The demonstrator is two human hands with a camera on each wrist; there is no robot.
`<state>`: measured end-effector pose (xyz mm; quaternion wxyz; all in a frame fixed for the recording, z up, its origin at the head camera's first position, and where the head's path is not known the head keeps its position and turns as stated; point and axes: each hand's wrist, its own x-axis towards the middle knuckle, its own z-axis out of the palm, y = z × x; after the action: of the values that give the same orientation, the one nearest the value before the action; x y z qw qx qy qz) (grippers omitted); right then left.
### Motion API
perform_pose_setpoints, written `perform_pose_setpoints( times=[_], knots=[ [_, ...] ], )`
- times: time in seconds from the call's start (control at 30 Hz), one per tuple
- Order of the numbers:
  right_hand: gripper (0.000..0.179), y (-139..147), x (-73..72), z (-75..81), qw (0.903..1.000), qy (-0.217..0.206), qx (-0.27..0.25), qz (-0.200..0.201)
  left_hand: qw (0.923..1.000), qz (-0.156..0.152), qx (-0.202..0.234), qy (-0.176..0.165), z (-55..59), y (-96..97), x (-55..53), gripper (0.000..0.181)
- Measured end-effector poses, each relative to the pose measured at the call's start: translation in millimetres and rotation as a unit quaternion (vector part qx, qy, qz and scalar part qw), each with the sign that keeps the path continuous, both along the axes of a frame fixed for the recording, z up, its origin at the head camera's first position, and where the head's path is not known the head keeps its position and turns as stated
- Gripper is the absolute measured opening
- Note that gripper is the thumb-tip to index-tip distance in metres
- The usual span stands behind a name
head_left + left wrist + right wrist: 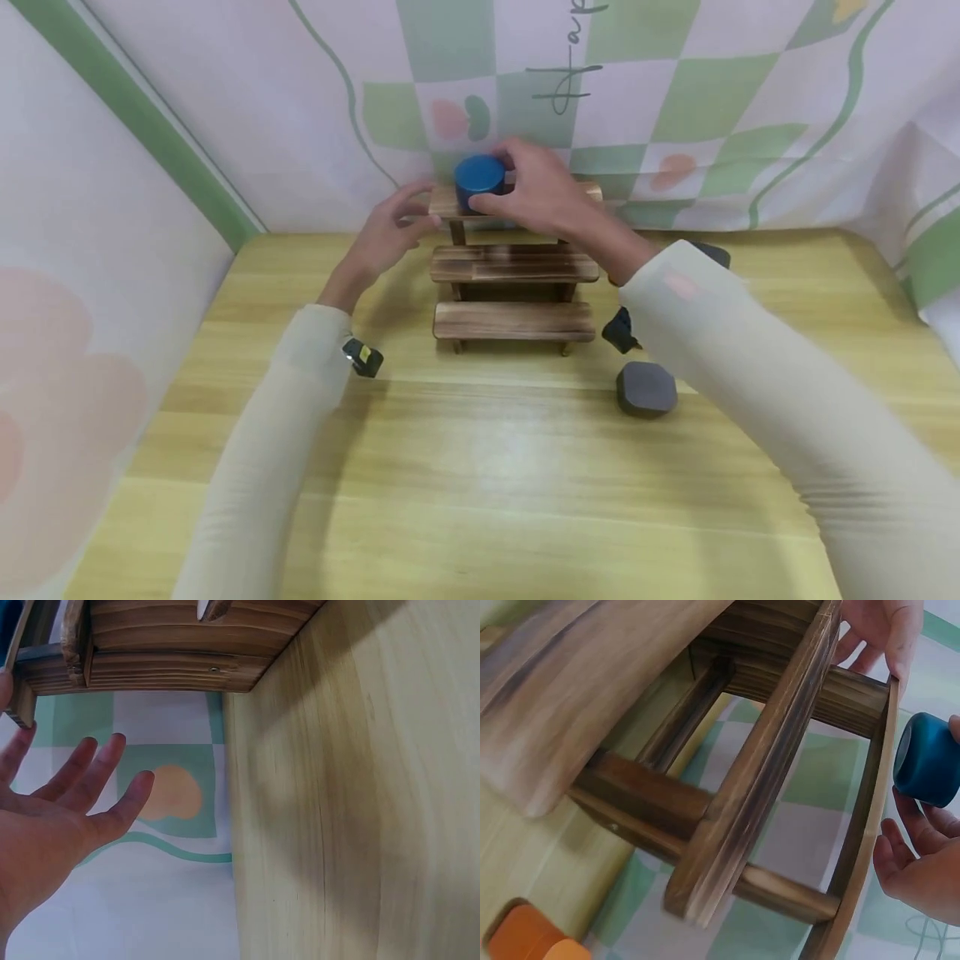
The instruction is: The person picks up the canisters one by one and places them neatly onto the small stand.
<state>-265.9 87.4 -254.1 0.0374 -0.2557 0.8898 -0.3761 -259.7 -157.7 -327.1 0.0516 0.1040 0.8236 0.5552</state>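
In the head view, a small blue round container point(480, 177) is at the left half of the top tier of a three-step wooden stand point(517, 264). My right hand point(546, 193) holds it from the right side, thumb in front and fingers behind. The right wrist view shows the blue container point(928, 761) tipped on its side in the picture, close over the top board. My left hand point(384, 235) is at the stand's left end. Its fingers are spread in the left wrist view, with fingertips right at the end of the top board point(22, 709).
A dark grey rounded box point(647, 389) stands on the wooden table point(495, 483), right of the stand. Farther back, a dark object point(712, 254) is partly hidden by my right sleeve. An orange object point(529, 934) shows in the right wrist view. Patterned cloth point(525, 108) hangs right behind the stand.
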Motion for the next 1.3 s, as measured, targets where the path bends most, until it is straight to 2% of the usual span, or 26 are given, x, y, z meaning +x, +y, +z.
perform_pose_setpoints(
  times=[0.4,0.63,0.97,1.3],
  knots=[
    [0.069,-3,-5.7,0.4,0.9997,0.000,0.025,-0.002,0.9998,-0.009,-0.010,0.015,1.8,7.9,-1.6,0.058],
    [0.067,-7,-4.9,-2.9,0.9989,0.003,0.047,0.004,0.9999,-0.015,-0.001,0.001,-1.5,10.2,-4.5,0.058],
    [0.066,-8,-7.0,-4.2,0.9984,0.006,0.057,0.004,0.9998,-0.018,0.006,0.002,-0.7,11.0,-3.9,0.058],
    [0.073,-6,-5.0,-3.5,0.9985,0.001,0.056,-0.003,0.9998,-0.020,0.006,-0.002,0.4,11.1,-2.9,0.058]
  ],
)
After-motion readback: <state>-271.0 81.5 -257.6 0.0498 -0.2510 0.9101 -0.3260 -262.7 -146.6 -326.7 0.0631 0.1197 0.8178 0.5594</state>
